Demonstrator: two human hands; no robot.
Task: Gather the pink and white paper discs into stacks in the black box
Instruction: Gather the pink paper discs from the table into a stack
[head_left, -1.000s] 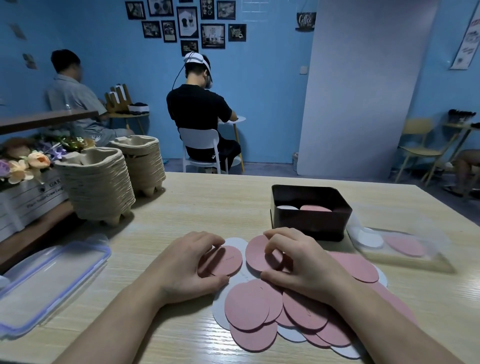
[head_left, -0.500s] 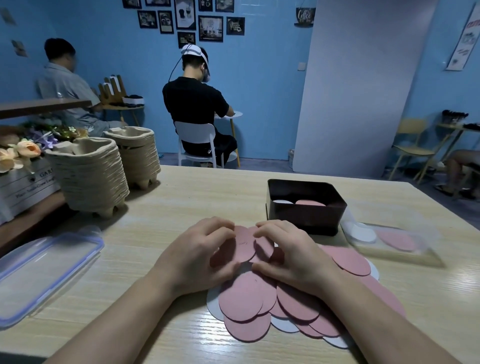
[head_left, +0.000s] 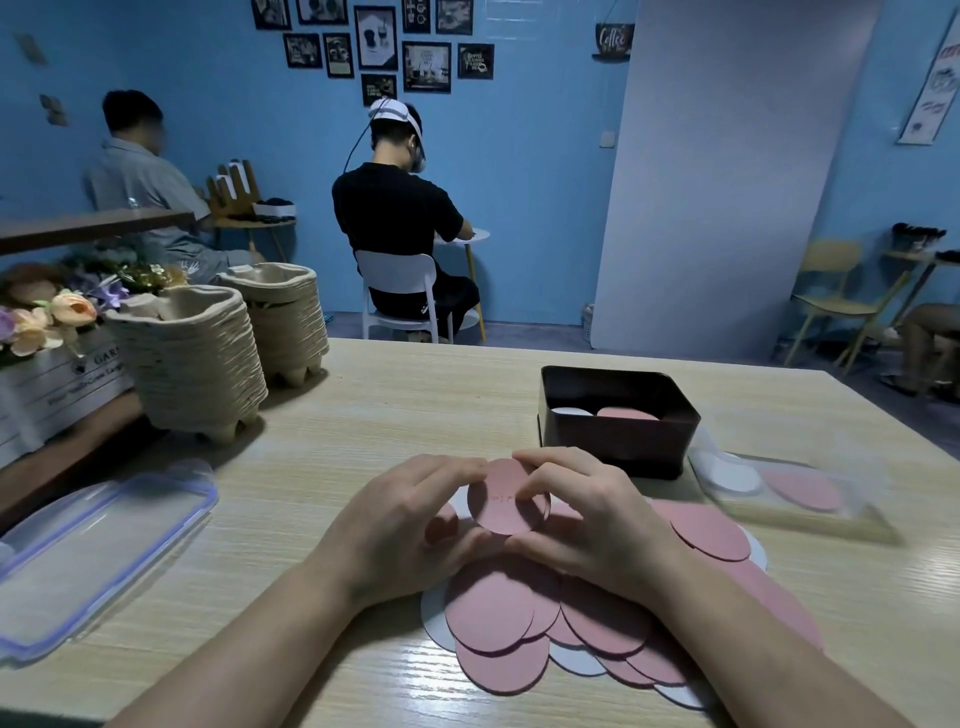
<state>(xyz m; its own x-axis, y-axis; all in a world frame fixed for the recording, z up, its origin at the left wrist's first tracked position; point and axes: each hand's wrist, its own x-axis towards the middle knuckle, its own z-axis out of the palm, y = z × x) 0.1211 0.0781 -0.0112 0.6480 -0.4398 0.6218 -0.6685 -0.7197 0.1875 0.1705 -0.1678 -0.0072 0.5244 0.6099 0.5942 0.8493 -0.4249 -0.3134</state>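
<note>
Together, left hand (head_left: 410, 525) and right hand (head_left: 587, 519) hold a pink disc (head_left: 506, 499) upright, fingers curled round its rim.

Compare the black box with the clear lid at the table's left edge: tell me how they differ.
The black box is dark and opaque; the clear lid is see-through with a bluish rim. The black box is deep with upright walls, while the clear lid lies flat and shallow. The black box holds a white disc and a pink disc; the clear lid holds nothing. Both are rounded rectangles resting on the wooden table.
</note>
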